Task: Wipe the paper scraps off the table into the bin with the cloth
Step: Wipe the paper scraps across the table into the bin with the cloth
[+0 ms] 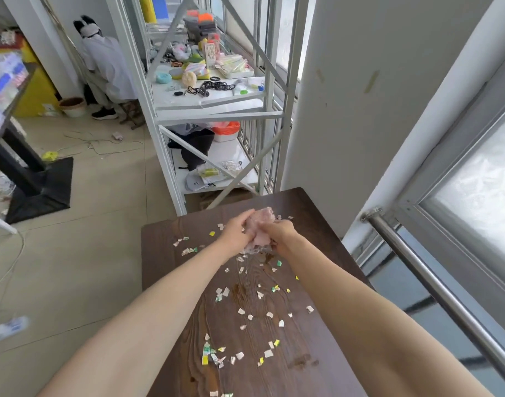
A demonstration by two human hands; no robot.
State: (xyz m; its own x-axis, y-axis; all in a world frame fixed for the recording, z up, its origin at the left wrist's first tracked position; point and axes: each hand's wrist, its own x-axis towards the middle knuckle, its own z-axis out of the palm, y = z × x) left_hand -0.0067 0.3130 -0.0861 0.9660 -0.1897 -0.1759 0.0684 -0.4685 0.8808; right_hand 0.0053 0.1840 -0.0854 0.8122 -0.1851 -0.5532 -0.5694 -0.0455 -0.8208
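Note:
A dark wooden table (171,253) stretches away from me, littered with several small white, green and yellow paper scraps (239,310). Near its far end both hands clutch a crumpled pale pink cloth (258,229) just above the tabletop. My left hand (235,229) grips the cloth's left side and my right hand (278,233) grips its right side. Most scraps lie between the cloth and me. No bin is in view.
A white metal shelf rack (211,116) full of small items stands just beyond the table's far end. A wall pillar (360,96), a window and a steel rail (434,282) run along the right. A seated person (108,67) is far back left. Tiled floor lies left.

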